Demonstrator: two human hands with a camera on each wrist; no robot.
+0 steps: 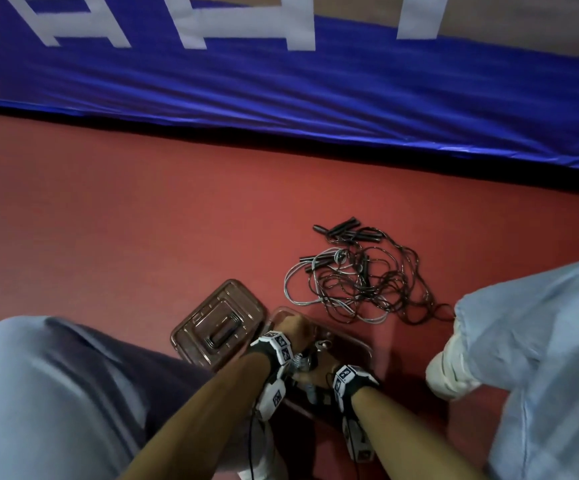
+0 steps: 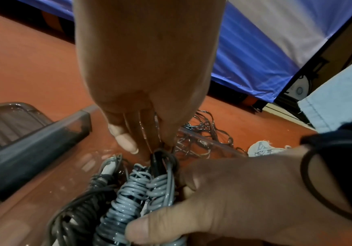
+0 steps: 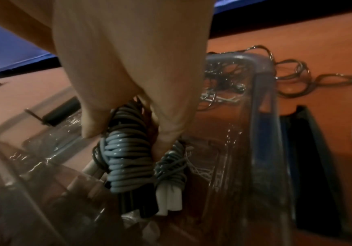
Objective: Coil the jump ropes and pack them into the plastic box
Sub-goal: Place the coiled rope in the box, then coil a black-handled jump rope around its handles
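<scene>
Grey ridged rope coil (image 3: pixel 126 159), seemingly rubbery.

Both forearms reach forward and down, wrists close together. The right hand (image 3: pixel 133 74) curls thumb and fingers round a coiled jump rope (image 3: pixel 126 156). The left hand (image 2: pixel 145 69) points straight, bunched fingers down onto the coil's top; whether they pinch it is unclear.

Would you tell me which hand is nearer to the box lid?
Left. The left hand is at the box corner beside the lid; the right hand grips a coiled rope farther inside the box.
</scene>
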